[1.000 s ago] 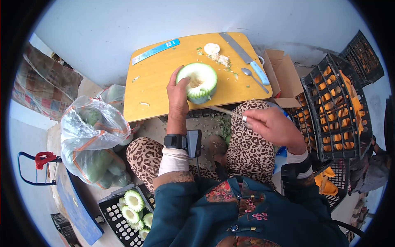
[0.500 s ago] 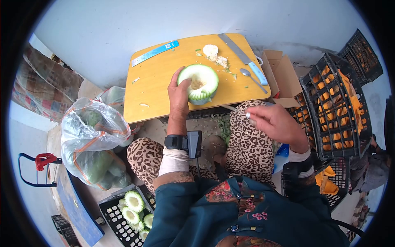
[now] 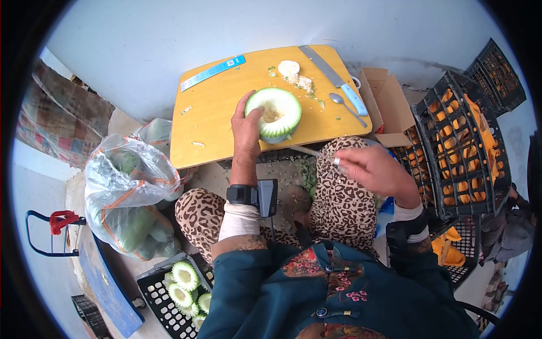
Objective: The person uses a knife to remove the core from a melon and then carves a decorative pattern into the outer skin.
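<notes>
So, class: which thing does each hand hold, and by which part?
The left hand holds the cut melon by its side and rim, thumb on the cut edge. The right hand is closed in a grip, but what it holds cannot be told.

Bright, even daylight; fisheye vignette

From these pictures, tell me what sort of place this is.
Probably a makeshift fruit-preparation spot on a floor: a hollowed melon half on a low wooden table, black crates of orange pieces, and a bag of green fruit.
</notes>
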Demonstrator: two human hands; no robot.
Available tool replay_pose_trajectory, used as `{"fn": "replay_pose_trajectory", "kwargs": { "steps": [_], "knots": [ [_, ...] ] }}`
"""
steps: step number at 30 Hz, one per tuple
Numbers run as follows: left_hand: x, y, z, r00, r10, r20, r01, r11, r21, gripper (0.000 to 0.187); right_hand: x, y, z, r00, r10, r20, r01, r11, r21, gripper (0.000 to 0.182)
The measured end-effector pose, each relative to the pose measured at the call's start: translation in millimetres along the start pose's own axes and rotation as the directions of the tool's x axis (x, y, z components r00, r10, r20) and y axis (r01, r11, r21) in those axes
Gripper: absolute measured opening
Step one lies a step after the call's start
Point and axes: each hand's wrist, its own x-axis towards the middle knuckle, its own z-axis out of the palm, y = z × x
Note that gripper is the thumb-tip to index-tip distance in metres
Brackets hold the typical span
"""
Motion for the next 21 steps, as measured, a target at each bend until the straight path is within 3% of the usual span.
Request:
{"fn": "replay_pose_trajectory", "kwargs": {
  "steps": [3, 12, 15, 18, 21],
  "knots": [
    [0.6, -1.0, -2.0, 1.0, 0.01, -0.003, -0.01, 1.0, 0.028, 0.046, 3.5, 8.2, 6.0, 0.988, 0.015, -0.156, -0.007, 0.999, 0.051, 0.022],
    [7.5, -9.4, -15.9, 0.999, -0.026, -0.04, 0.02, 0.987, -0.162, 0.045, -11.1, 19.7, 52.3, 0.964, 0.194, -0.18, -0.141, 0.953, 0.269, 0.029],
    [9.0, -10.3, -18.4, 0.998, -0.04, -0.049, 0.03, 0.982, -0.184, 0.046, -21.1, 21.3, 51.0, 0.992, 0.08, -0.094, -0.07, 0.992, 0.109, 0.032],
    [7.5, -8.4, -17.1, 0.998, -0.052, -0.047, 0.042, 0.98, -0.192, 0.046, -23.7, 26.1, 56.9, 0.987, 0.04, -0.157, -0.006, 0.978, 0.206, 0.03],
    [8.1, -9.6, -17.1, 0.997, -0.05, -0.063, 0.038, 0.982, -0.183, 0.047, -13.7, 17.7, 58.7, 0.939, 0.23, -0.255, -0.112, 0.907, 0.405, 0.026]
  ]
}}
